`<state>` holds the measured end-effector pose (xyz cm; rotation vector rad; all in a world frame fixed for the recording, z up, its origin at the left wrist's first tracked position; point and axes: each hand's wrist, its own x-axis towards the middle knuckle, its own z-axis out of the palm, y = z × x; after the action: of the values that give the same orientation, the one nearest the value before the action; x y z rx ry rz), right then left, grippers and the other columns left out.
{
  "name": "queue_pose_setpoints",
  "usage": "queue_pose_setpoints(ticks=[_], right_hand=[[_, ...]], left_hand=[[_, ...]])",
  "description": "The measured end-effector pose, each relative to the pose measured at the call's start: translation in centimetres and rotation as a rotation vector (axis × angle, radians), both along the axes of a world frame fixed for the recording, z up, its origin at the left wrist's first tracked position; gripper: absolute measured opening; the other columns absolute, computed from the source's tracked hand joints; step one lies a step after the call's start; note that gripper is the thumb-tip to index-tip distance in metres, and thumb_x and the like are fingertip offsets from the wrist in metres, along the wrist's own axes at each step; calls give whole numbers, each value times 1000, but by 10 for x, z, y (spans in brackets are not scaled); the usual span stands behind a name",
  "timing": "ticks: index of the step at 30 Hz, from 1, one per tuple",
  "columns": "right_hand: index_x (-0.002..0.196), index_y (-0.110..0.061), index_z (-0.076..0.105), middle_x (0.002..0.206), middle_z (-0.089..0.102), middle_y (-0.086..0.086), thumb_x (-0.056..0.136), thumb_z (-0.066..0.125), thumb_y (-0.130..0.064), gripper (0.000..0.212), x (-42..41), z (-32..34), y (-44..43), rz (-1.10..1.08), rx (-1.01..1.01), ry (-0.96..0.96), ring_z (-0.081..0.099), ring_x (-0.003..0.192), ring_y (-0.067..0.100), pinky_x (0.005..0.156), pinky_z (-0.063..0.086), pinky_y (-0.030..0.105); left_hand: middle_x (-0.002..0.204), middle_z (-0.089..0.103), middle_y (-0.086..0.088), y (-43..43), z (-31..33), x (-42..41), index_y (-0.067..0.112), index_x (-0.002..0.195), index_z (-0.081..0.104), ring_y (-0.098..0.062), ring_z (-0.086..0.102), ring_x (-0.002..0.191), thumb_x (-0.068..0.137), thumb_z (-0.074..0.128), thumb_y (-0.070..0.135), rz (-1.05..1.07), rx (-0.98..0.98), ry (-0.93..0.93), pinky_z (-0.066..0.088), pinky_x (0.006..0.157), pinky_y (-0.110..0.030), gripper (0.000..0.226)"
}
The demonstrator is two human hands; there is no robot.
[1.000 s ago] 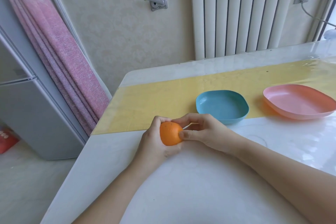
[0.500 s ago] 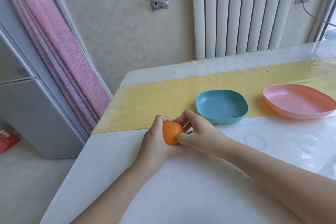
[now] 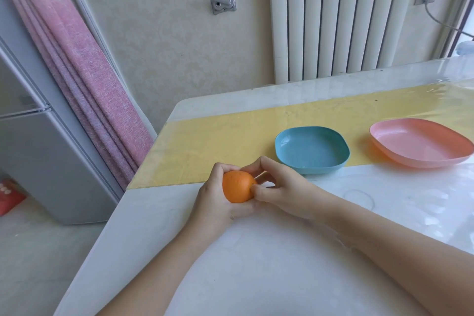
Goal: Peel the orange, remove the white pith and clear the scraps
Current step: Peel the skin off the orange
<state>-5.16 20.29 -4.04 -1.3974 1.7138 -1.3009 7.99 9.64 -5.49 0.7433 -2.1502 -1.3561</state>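
A whole orange (image 3: 237,186) with its skin intact sits between both hands just above the white table (image 3: 256,277), near its left side. My left hand (image 3: 218,202) cups it from the left and below, fingers curled round it. My right hand (image 3: 279,187) grips it from the right, thumb tip pressed into the skin and fingertips curled over the top. The far side of the orange is hidden by my fingers.
An empty blue dish (image 3: 311,149) stands just behind my right hand, and an empty pink plate (image 3: 420,142) lies to its right, both partly on a yellow runner (image 3: 218,141). The table's left edge is near, with a grey fridge (image 3: 38,149) and pink curtain (image 3: 89,79) beyond.
The hands and orange stayed in place. My right fingers shifted over the top of the orange and the thumb now digs into its side.
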Motion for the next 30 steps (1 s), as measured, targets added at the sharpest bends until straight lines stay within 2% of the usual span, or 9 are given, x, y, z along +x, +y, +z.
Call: queue_pose_setpoints(ticks=[3,5,9,12,14,17,19,25,30], right_hand=[[104,-13,59,111,64,5,85,62,-4,21,-5,6,0,50,65,-163,64,82,12,79,54,34],[99,-18,57,107,65,3,80,64,-6,23,-5,8,-2,44,109,-157,63,77,13,74,52,34],[97,-22,55,101,63,-4,83,62,-10,20,0,2,-2,-1,2,-35,62,86,10,77,55,37],[103,-15,58,106,60,0,88,64,-7,18,-2,2,1,40,-255,178,60,103,12,88,53,30],[100,-9,59,104,60,1,87,66,-3,16,-4,4,1,61,-364,343,60,101,15,89,51,32],[95,-5,59,100,61,0,84,70,-4,16,-1,3,-1,69,-424,461,60,97,16,84,50,36],[95,-12,55,99,60,0,81,74,-9,24,1,2,-1,67,-439,491,58,97,19,81,49,37],[83,-34,32,94,53,-1,73,81,-24,51,6,2,-3,35,-433,558,48,87,20,71,45,34],[79,-31,34,83,46,-7,72,79,-26,46,10,3,-4,46,-453,563,42,79,15,66,41,27]], left_hand=[[100,63,11,3,1,0,42,97,47,-13,65,87,42,80,51,3,-39,-14,57,73,-34,65],[101,62,9,3,1,0,41,98,47,-15,64,89,42,79,51,-1,-46,-25,58,74,-36,65],[111,65,-1,-4,1,-1,39,99,51,-21,67,96,42,85,43,-55,60,6,58,83,-43,67],[103,65,0,-16,10,3,26,104,56,-10,64,82,41,84,42,-113,111,29,53,71,-25,70],[97,66,3,-24,15,6,20,105,59,-8,63,79,44,84,41,-147,144,67,52,66,-23,68],[90,68,8,-30,16,10,17,105,62,-12,64,81,44,88,56,-199,185,102,54,65,-27,77],[88,68,6,-27,18,11,15,106,62,-14,66,79,50,83,67,-268,220,95,55,63,-30,79],[78,67,7,-13,23,9,18,95,59,-10,62,64,72,61,56,-324,232,34,47,55,-30,44],[82,62,-2,-10,24,10,19,82,62,-15,56,64,73,57,57,-307,227,10,46,55,-32,39]])
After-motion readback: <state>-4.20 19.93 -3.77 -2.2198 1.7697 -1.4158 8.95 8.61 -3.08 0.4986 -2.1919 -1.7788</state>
